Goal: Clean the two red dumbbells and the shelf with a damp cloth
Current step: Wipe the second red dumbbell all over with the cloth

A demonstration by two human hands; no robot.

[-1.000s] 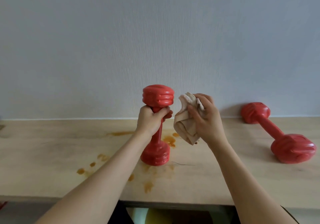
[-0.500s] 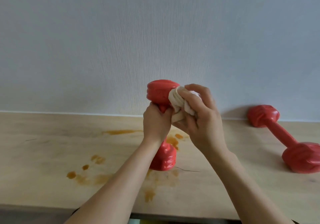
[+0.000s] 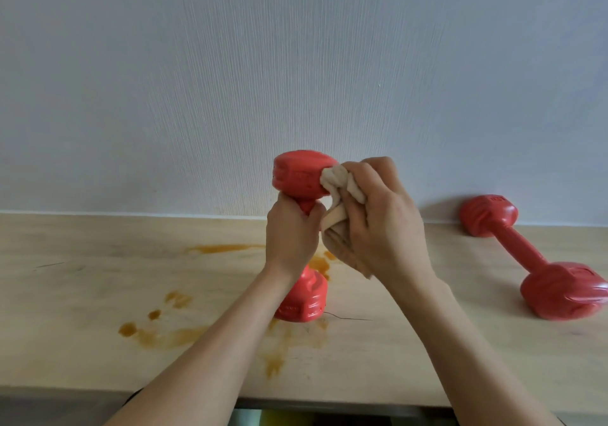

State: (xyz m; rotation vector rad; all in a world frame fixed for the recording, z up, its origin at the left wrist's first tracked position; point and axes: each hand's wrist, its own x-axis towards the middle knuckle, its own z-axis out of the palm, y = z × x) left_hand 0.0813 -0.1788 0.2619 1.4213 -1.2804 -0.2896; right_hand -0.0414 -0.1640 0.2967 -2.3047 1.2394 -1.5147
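The head view looks forward and slightly down, close over the shelf (image 3: 98, 277), facing the wall (image 3: 296, 63).

Soft, even daylight fills the view, bright without glare. The lying red plastic dumbbell (image 3: 533, 261) throws a faint shadow leftward onto the pale textured wall (image 3: 296, 63). Focus is fairly sharp mid-frame; the light wooden shelf (image 3: 82, 287) bows slightly from wide-angle distortion towards the edges.

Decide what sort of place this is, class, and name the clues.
Probably a room at home: a pale wooden shelf against a textured white wall, with two red dumbbells and orange-brown stains.
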